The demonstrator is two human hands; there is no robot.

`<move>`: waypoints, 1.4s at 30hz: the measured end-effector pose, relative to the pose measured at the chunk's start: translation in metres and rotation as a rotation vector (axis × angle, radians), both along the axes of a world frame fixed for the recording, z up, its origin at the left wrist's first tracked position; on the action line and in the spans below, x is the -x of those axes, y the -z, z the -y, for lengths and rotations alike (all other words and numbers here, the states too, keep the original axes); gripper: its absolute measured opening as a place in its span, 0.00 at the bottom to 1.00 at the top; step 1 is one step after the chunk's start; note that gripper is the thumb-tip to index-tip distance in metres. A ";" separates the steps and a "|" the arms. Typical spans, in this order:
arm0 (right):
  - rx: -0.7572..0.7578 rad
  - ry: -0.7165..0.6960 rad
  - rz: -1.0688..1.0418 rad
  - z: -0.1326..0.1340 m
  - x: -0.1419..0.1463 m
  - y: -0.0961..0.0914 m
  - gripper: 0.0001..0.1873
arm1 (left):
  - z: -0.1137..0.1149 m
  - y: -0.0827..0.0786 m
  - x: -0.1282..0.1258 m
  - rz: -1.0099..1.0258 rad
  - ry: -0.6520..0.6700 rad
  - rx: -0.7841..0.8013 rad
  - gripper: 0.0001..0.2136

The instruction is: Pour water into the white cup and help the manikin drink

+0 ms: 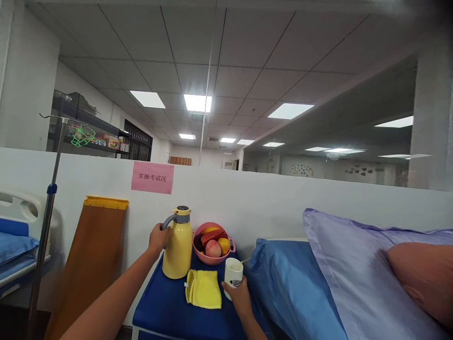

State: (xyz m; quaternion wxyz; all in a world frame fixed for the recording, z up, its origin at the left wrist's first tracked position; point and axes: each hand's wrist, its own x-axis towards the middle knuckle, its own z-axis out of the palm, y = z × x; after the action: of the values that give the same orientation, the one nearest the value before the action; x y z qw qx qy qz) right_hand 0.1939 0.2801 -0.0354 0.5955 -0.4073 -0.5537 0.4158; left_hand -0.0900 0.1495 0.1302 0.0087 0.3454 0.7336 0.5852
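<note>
My left hand (157, 238) is closed around the grey handle of a yellow thermos jug (177, 250), which stands upright on a blue-topped bedside cabinet (155, 309). My right hand (239, 295) wraps round the lower part of a white mug (233, 270) with a dark print. What the mug holds inside cannot be made out. Between jug and mug lies a folded yellow cloth (205, 289). Behind the cloth, a pink basket (231, 246) of fruit sits near the wall, close beside the jug.
To the right, a blue pillow (288, 278) and a lilac pillow (331, 262) lie on a bed, with a head (423, 278) on the lilac one. A brown board (90, 255) leans on the wall at left, near an IV pole (46, 226) and another bed (21, 245).
</note>
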 end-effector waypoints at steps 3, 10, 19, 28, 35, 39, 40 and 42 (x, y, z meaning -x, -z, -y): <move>-0.035 -0.006 -0.013 0.009 -0.005 -0.007 0.28 | 0.005 0.003 -0.009 -0.009 0.048 -0.043 0.15; -0.088 -0.033 -0.005 0.068 -0.023 -0.018 0.27 | 0.039 -0.002 -0.026 -0.020 -0.041 -0.062 0.21; -0.089 -0.164 0.012 0.186 -0.035 -0.065 0.26 | 0.122 -0.051 -0.056 -0.227 -0.020 0.051 0.21; -0.063 -0.068 -0.079 0.275 -0.035 -0.121 0.27 | 0.214 -0.170 -0.115 -0.579 0.115 0.128 0.23; -0.108 -0.090 -0.065 0.315 -0.052 -0.140 0.26 | 0.265 -0.209 -0.167 -0.928 0.157 0.192 0.24; -0.123 -0.079 -0.046 0.332 -0.060 -0.142 0.27 | 0.279 -0.215 -0.193 -0.987 0.285 0.327 0.23; -0.126 -0.077 -0.041 0.336 -0.062 -0.142 0.27 | 0.281 -0.216 -0.198 -1.003 0.312 0.359 0.23; -0.126 -0.083 -0.014 0.341 -0.064 -0.141 0.28 | 0.282 -0.218 -0.207 -1.033 0.367 0.418 0.23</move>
State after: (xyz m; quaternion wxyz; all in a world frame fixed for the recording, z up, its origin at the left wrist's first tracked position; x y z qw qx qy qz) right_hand 0.2578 -0.0608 0.1056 0.6061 -0.3428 -0.5912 0.4070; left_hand 0.1167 -0.1328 0.3483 -0.1806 0.6982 0.6709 0.1728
